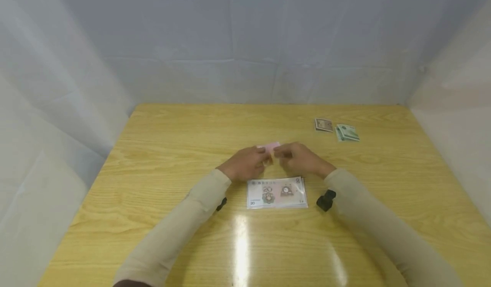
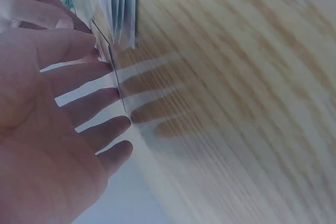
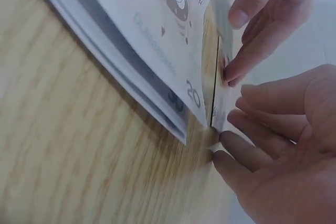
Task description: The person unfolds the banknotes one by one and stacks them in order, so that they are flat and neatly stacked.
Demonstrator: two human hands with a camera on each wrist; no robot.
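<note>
- At the middle of the wooden bench (image 1: 161, 159), the head view shows the left hand (image 1: 245, 164) and right hand (image 1: 301, 159) meeting on a small pink note (image 1: 270, 147), each pinching one end; its long axis runs left to right, across the person.
- Just nearer the person lies a flat stack of notes (image 1: 277, 192), printed face up, long side also left to right. Far right, well apart, sit a brown note bundle (image 1: 324, 125) and a green note bundle (image 1: 347, 132), seen only in this view. Beige sleeves cover both arms.
- From the left wrist, the left hand (image 2: 47, 129) shows its fingers (image 2: 94, 106) spread and nearly straight against the thin edge of the note (image 2: 116, 77); the thumb is out of sight, so the pinch cannot be told here. The stack's edge (image 2: 123, 3) rises behind.
- From the right wrist, the right hand (image 3: 278, 156) has fingertips (image 3: 233, 121) lightly curled at the note's edge (image 3: 216, 93), the left hand's fingers (image 3: 252, 30) opposite. The stack (image 3: 152, 51) lies close, a "20" readable on top.
</note>
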